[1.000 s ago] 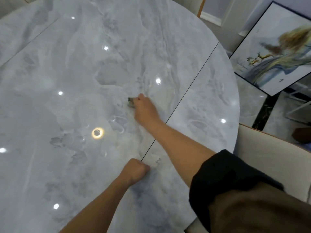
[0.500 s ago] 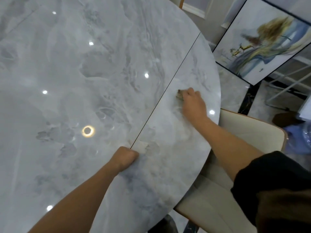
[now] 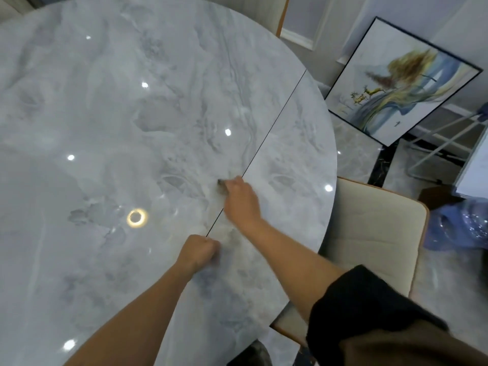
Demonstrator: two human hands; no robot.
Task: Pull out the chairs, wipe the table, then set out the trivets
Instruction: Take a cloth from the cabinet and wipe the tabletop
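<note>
A round grey marble table (image 3: 111, 107) fills most of the head view, with a thin dark seam running across its right part. My right hand (image 3: 241, 202) presses a small cloth (image 3: 221, 183) onto the tabletop right at the seam; only a dark corner of the cloth sticks out past the fingers. My left hand (image 3: 198, 251) is a closed fist resting on the table nearer to me, beside the seam's lower end. A cream padded chair (image 3: 369, 241) with a wooden rim stands at the table's right edge, partly under it. No trivets are in view.
A framed painting (image 3: 396, 83) leans against the wall at the right. A blue plastic bag (image 3: 464, 228) lies on the floor beyond the chair. A white metal frame (image 3: 435, 143) stands near the painting. Ceiling lights reflect on the tabletop.
My right hand swept the cloth from the table's middle out to the right leaf, then back left to the seam. My left fist stayed in place.
</note>
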